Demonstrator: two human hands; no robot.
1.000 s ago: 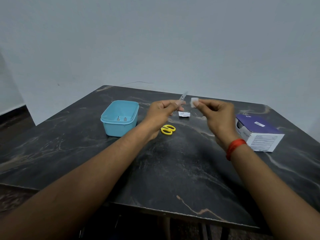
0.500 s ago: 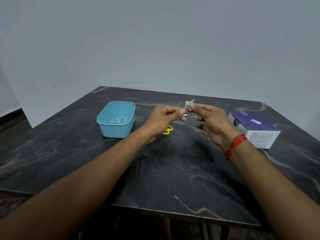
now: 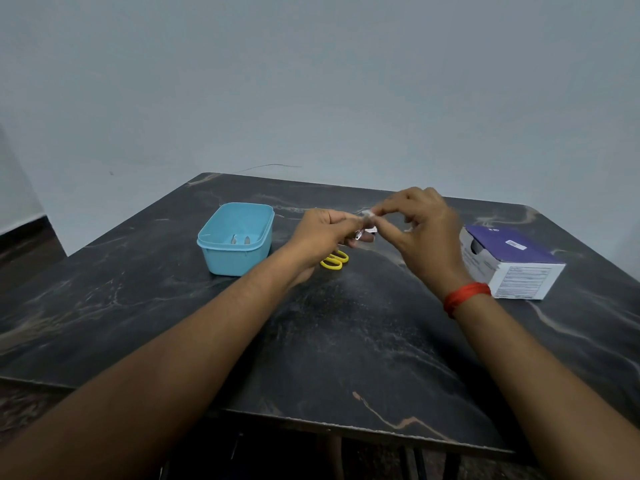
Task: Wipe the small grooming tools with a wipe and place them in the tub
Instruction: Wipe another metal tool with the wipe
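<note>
Dark marbled table [image 3: 346,341], plain grey wall behind. Left hand [image 3: 322,233] pinches a small metal tool [image 3: 359,234] by its near end, fingers curled round it; only a glint of metal shows below the fingertips. Right hand [image 3: 422,230] pinches a white wipe [image 3: 367,213] between thumb and forefinger, other fingers loosely arched; wipe sits against the tool's far end. Both are held above the table, right of the blue tub [image 3: 235,261], where two tools [image 3: 239,240] already lie. Yellow scissors [image 3: 334,260] lie on the table beneath the left hand; box [image 3: 512,261] at far right.

Handling (judged): tool light, stiff, smooth metal, likely slippery once damp; tip may be sharp. Hold the blunt end, draw the wipe along the shank. Wipe limp, thin.

Orientation: long axis seems to run from the left fingers up toward the right hand, tip away from the person. Mostly covered, so uncertain.
</note>
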